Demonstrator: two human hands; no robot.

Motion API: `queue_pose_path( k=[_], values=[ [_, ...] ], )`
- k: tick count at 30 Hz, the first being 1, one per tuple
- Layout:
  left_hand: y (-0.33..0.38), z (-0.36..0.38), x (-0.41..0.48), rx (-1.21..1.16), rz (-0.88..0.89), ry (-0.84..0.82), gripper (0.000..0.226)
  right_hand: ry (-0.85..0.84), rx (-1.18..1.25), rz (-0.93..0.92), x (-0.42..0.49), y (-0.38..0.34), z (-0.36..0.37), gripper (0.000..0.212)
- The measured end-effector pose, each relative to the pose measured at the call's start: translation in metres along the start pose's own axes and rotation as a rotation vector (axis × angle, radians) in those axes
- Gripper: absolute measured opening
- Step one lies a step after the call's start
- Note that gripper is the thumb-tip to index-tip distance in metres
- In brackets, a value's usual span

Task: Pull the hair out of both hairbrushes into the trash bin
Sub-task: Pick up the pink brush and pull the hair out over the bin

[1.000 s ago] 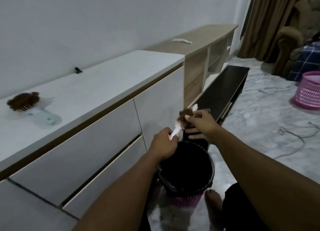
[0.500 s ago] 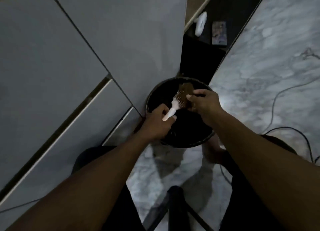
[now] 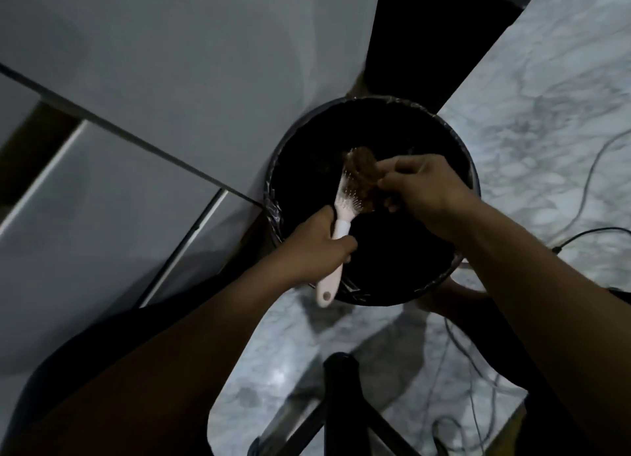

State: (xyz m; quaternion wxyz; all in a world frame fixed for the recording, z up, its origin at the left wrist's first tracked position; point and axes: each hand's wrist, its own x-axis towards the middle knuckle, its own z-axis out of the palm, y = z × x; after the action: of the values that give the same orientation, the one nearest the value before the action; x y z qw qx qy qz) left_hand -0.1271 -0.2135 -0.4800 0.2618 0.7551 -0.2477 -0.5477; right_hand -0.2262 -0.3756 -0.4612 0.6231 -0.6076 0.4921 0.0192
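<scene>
I look straight down into a round black trash bin (image 3: 454, 141) lined with a dark bag. My left hand (image 3: 317, 244) grips the handle of a white hairbrush (image 3: 343, 210), holding its head over the bin's opening. A brown clump of hair (image 3: 362, 172) covers the upper part of the bristles, while the lower bristles show bare. My right hand (image 3: 426, 192) pinches that clump from the right, fingers closed on it. The second hairbrush is out of view.
White cabinet drawer fronts (image 3: 153, 97) rise at the left, right against the bin. Marble floor (image 3: 546, 97) lies to the right with dark cables (image 3: 587, 237) on it. A black stand leg (image 3: 341, 387) sits near my feet.
The view has tilted from the cabinet top down onto the bin and closed in. The hair clump has peeled partly off the lower bristles under my right fingers.
</scene>
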Motion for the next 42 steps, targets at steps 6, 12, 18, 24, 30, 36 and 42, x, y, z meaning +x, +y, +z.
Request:
queue_pose_path(
  k=[6,12,18,24,30,36,42],
  values=[
    [0.008,0.001,0.018,0.027,0.023,0.108,0.033,0.009,0.187,0.074,0.014,-0.007,0.006,0.024],
    [0.014,0.0,0.024,0.065,0.042,0.118,0.045,0.124,0.27,-0.041,0.016,0.001,0.023,0.037],
    [0.018,-0.005,0.017,0.135,0.075,0.121,0.033,0.194,0.133,-0.13,0.015,-0.004,0.014,0.004],
    [0.021,-0.008,0.012,0.315,0.087,0.189,0.02,0.018,0.297,-0.041,0.01,-0.004,0.008,0.013],
    [0.024,-0.003,0.008,0.414,0.158,0.217,0.021,0.009,0.443,0.012,0.009,-0.005,0.001,0.022],
    [0.024,0.002,0.006,0.544,0.186,0.186,0.02,0.215,0.205,-0.179,0.014,0.002,0.006,0.012],
    [0.024,-0.002,0.011,0.423,0.17,0.19,0.02,0.272,0.272,-0.127,0.015,0.001,0.003,0.017]
  ],
)
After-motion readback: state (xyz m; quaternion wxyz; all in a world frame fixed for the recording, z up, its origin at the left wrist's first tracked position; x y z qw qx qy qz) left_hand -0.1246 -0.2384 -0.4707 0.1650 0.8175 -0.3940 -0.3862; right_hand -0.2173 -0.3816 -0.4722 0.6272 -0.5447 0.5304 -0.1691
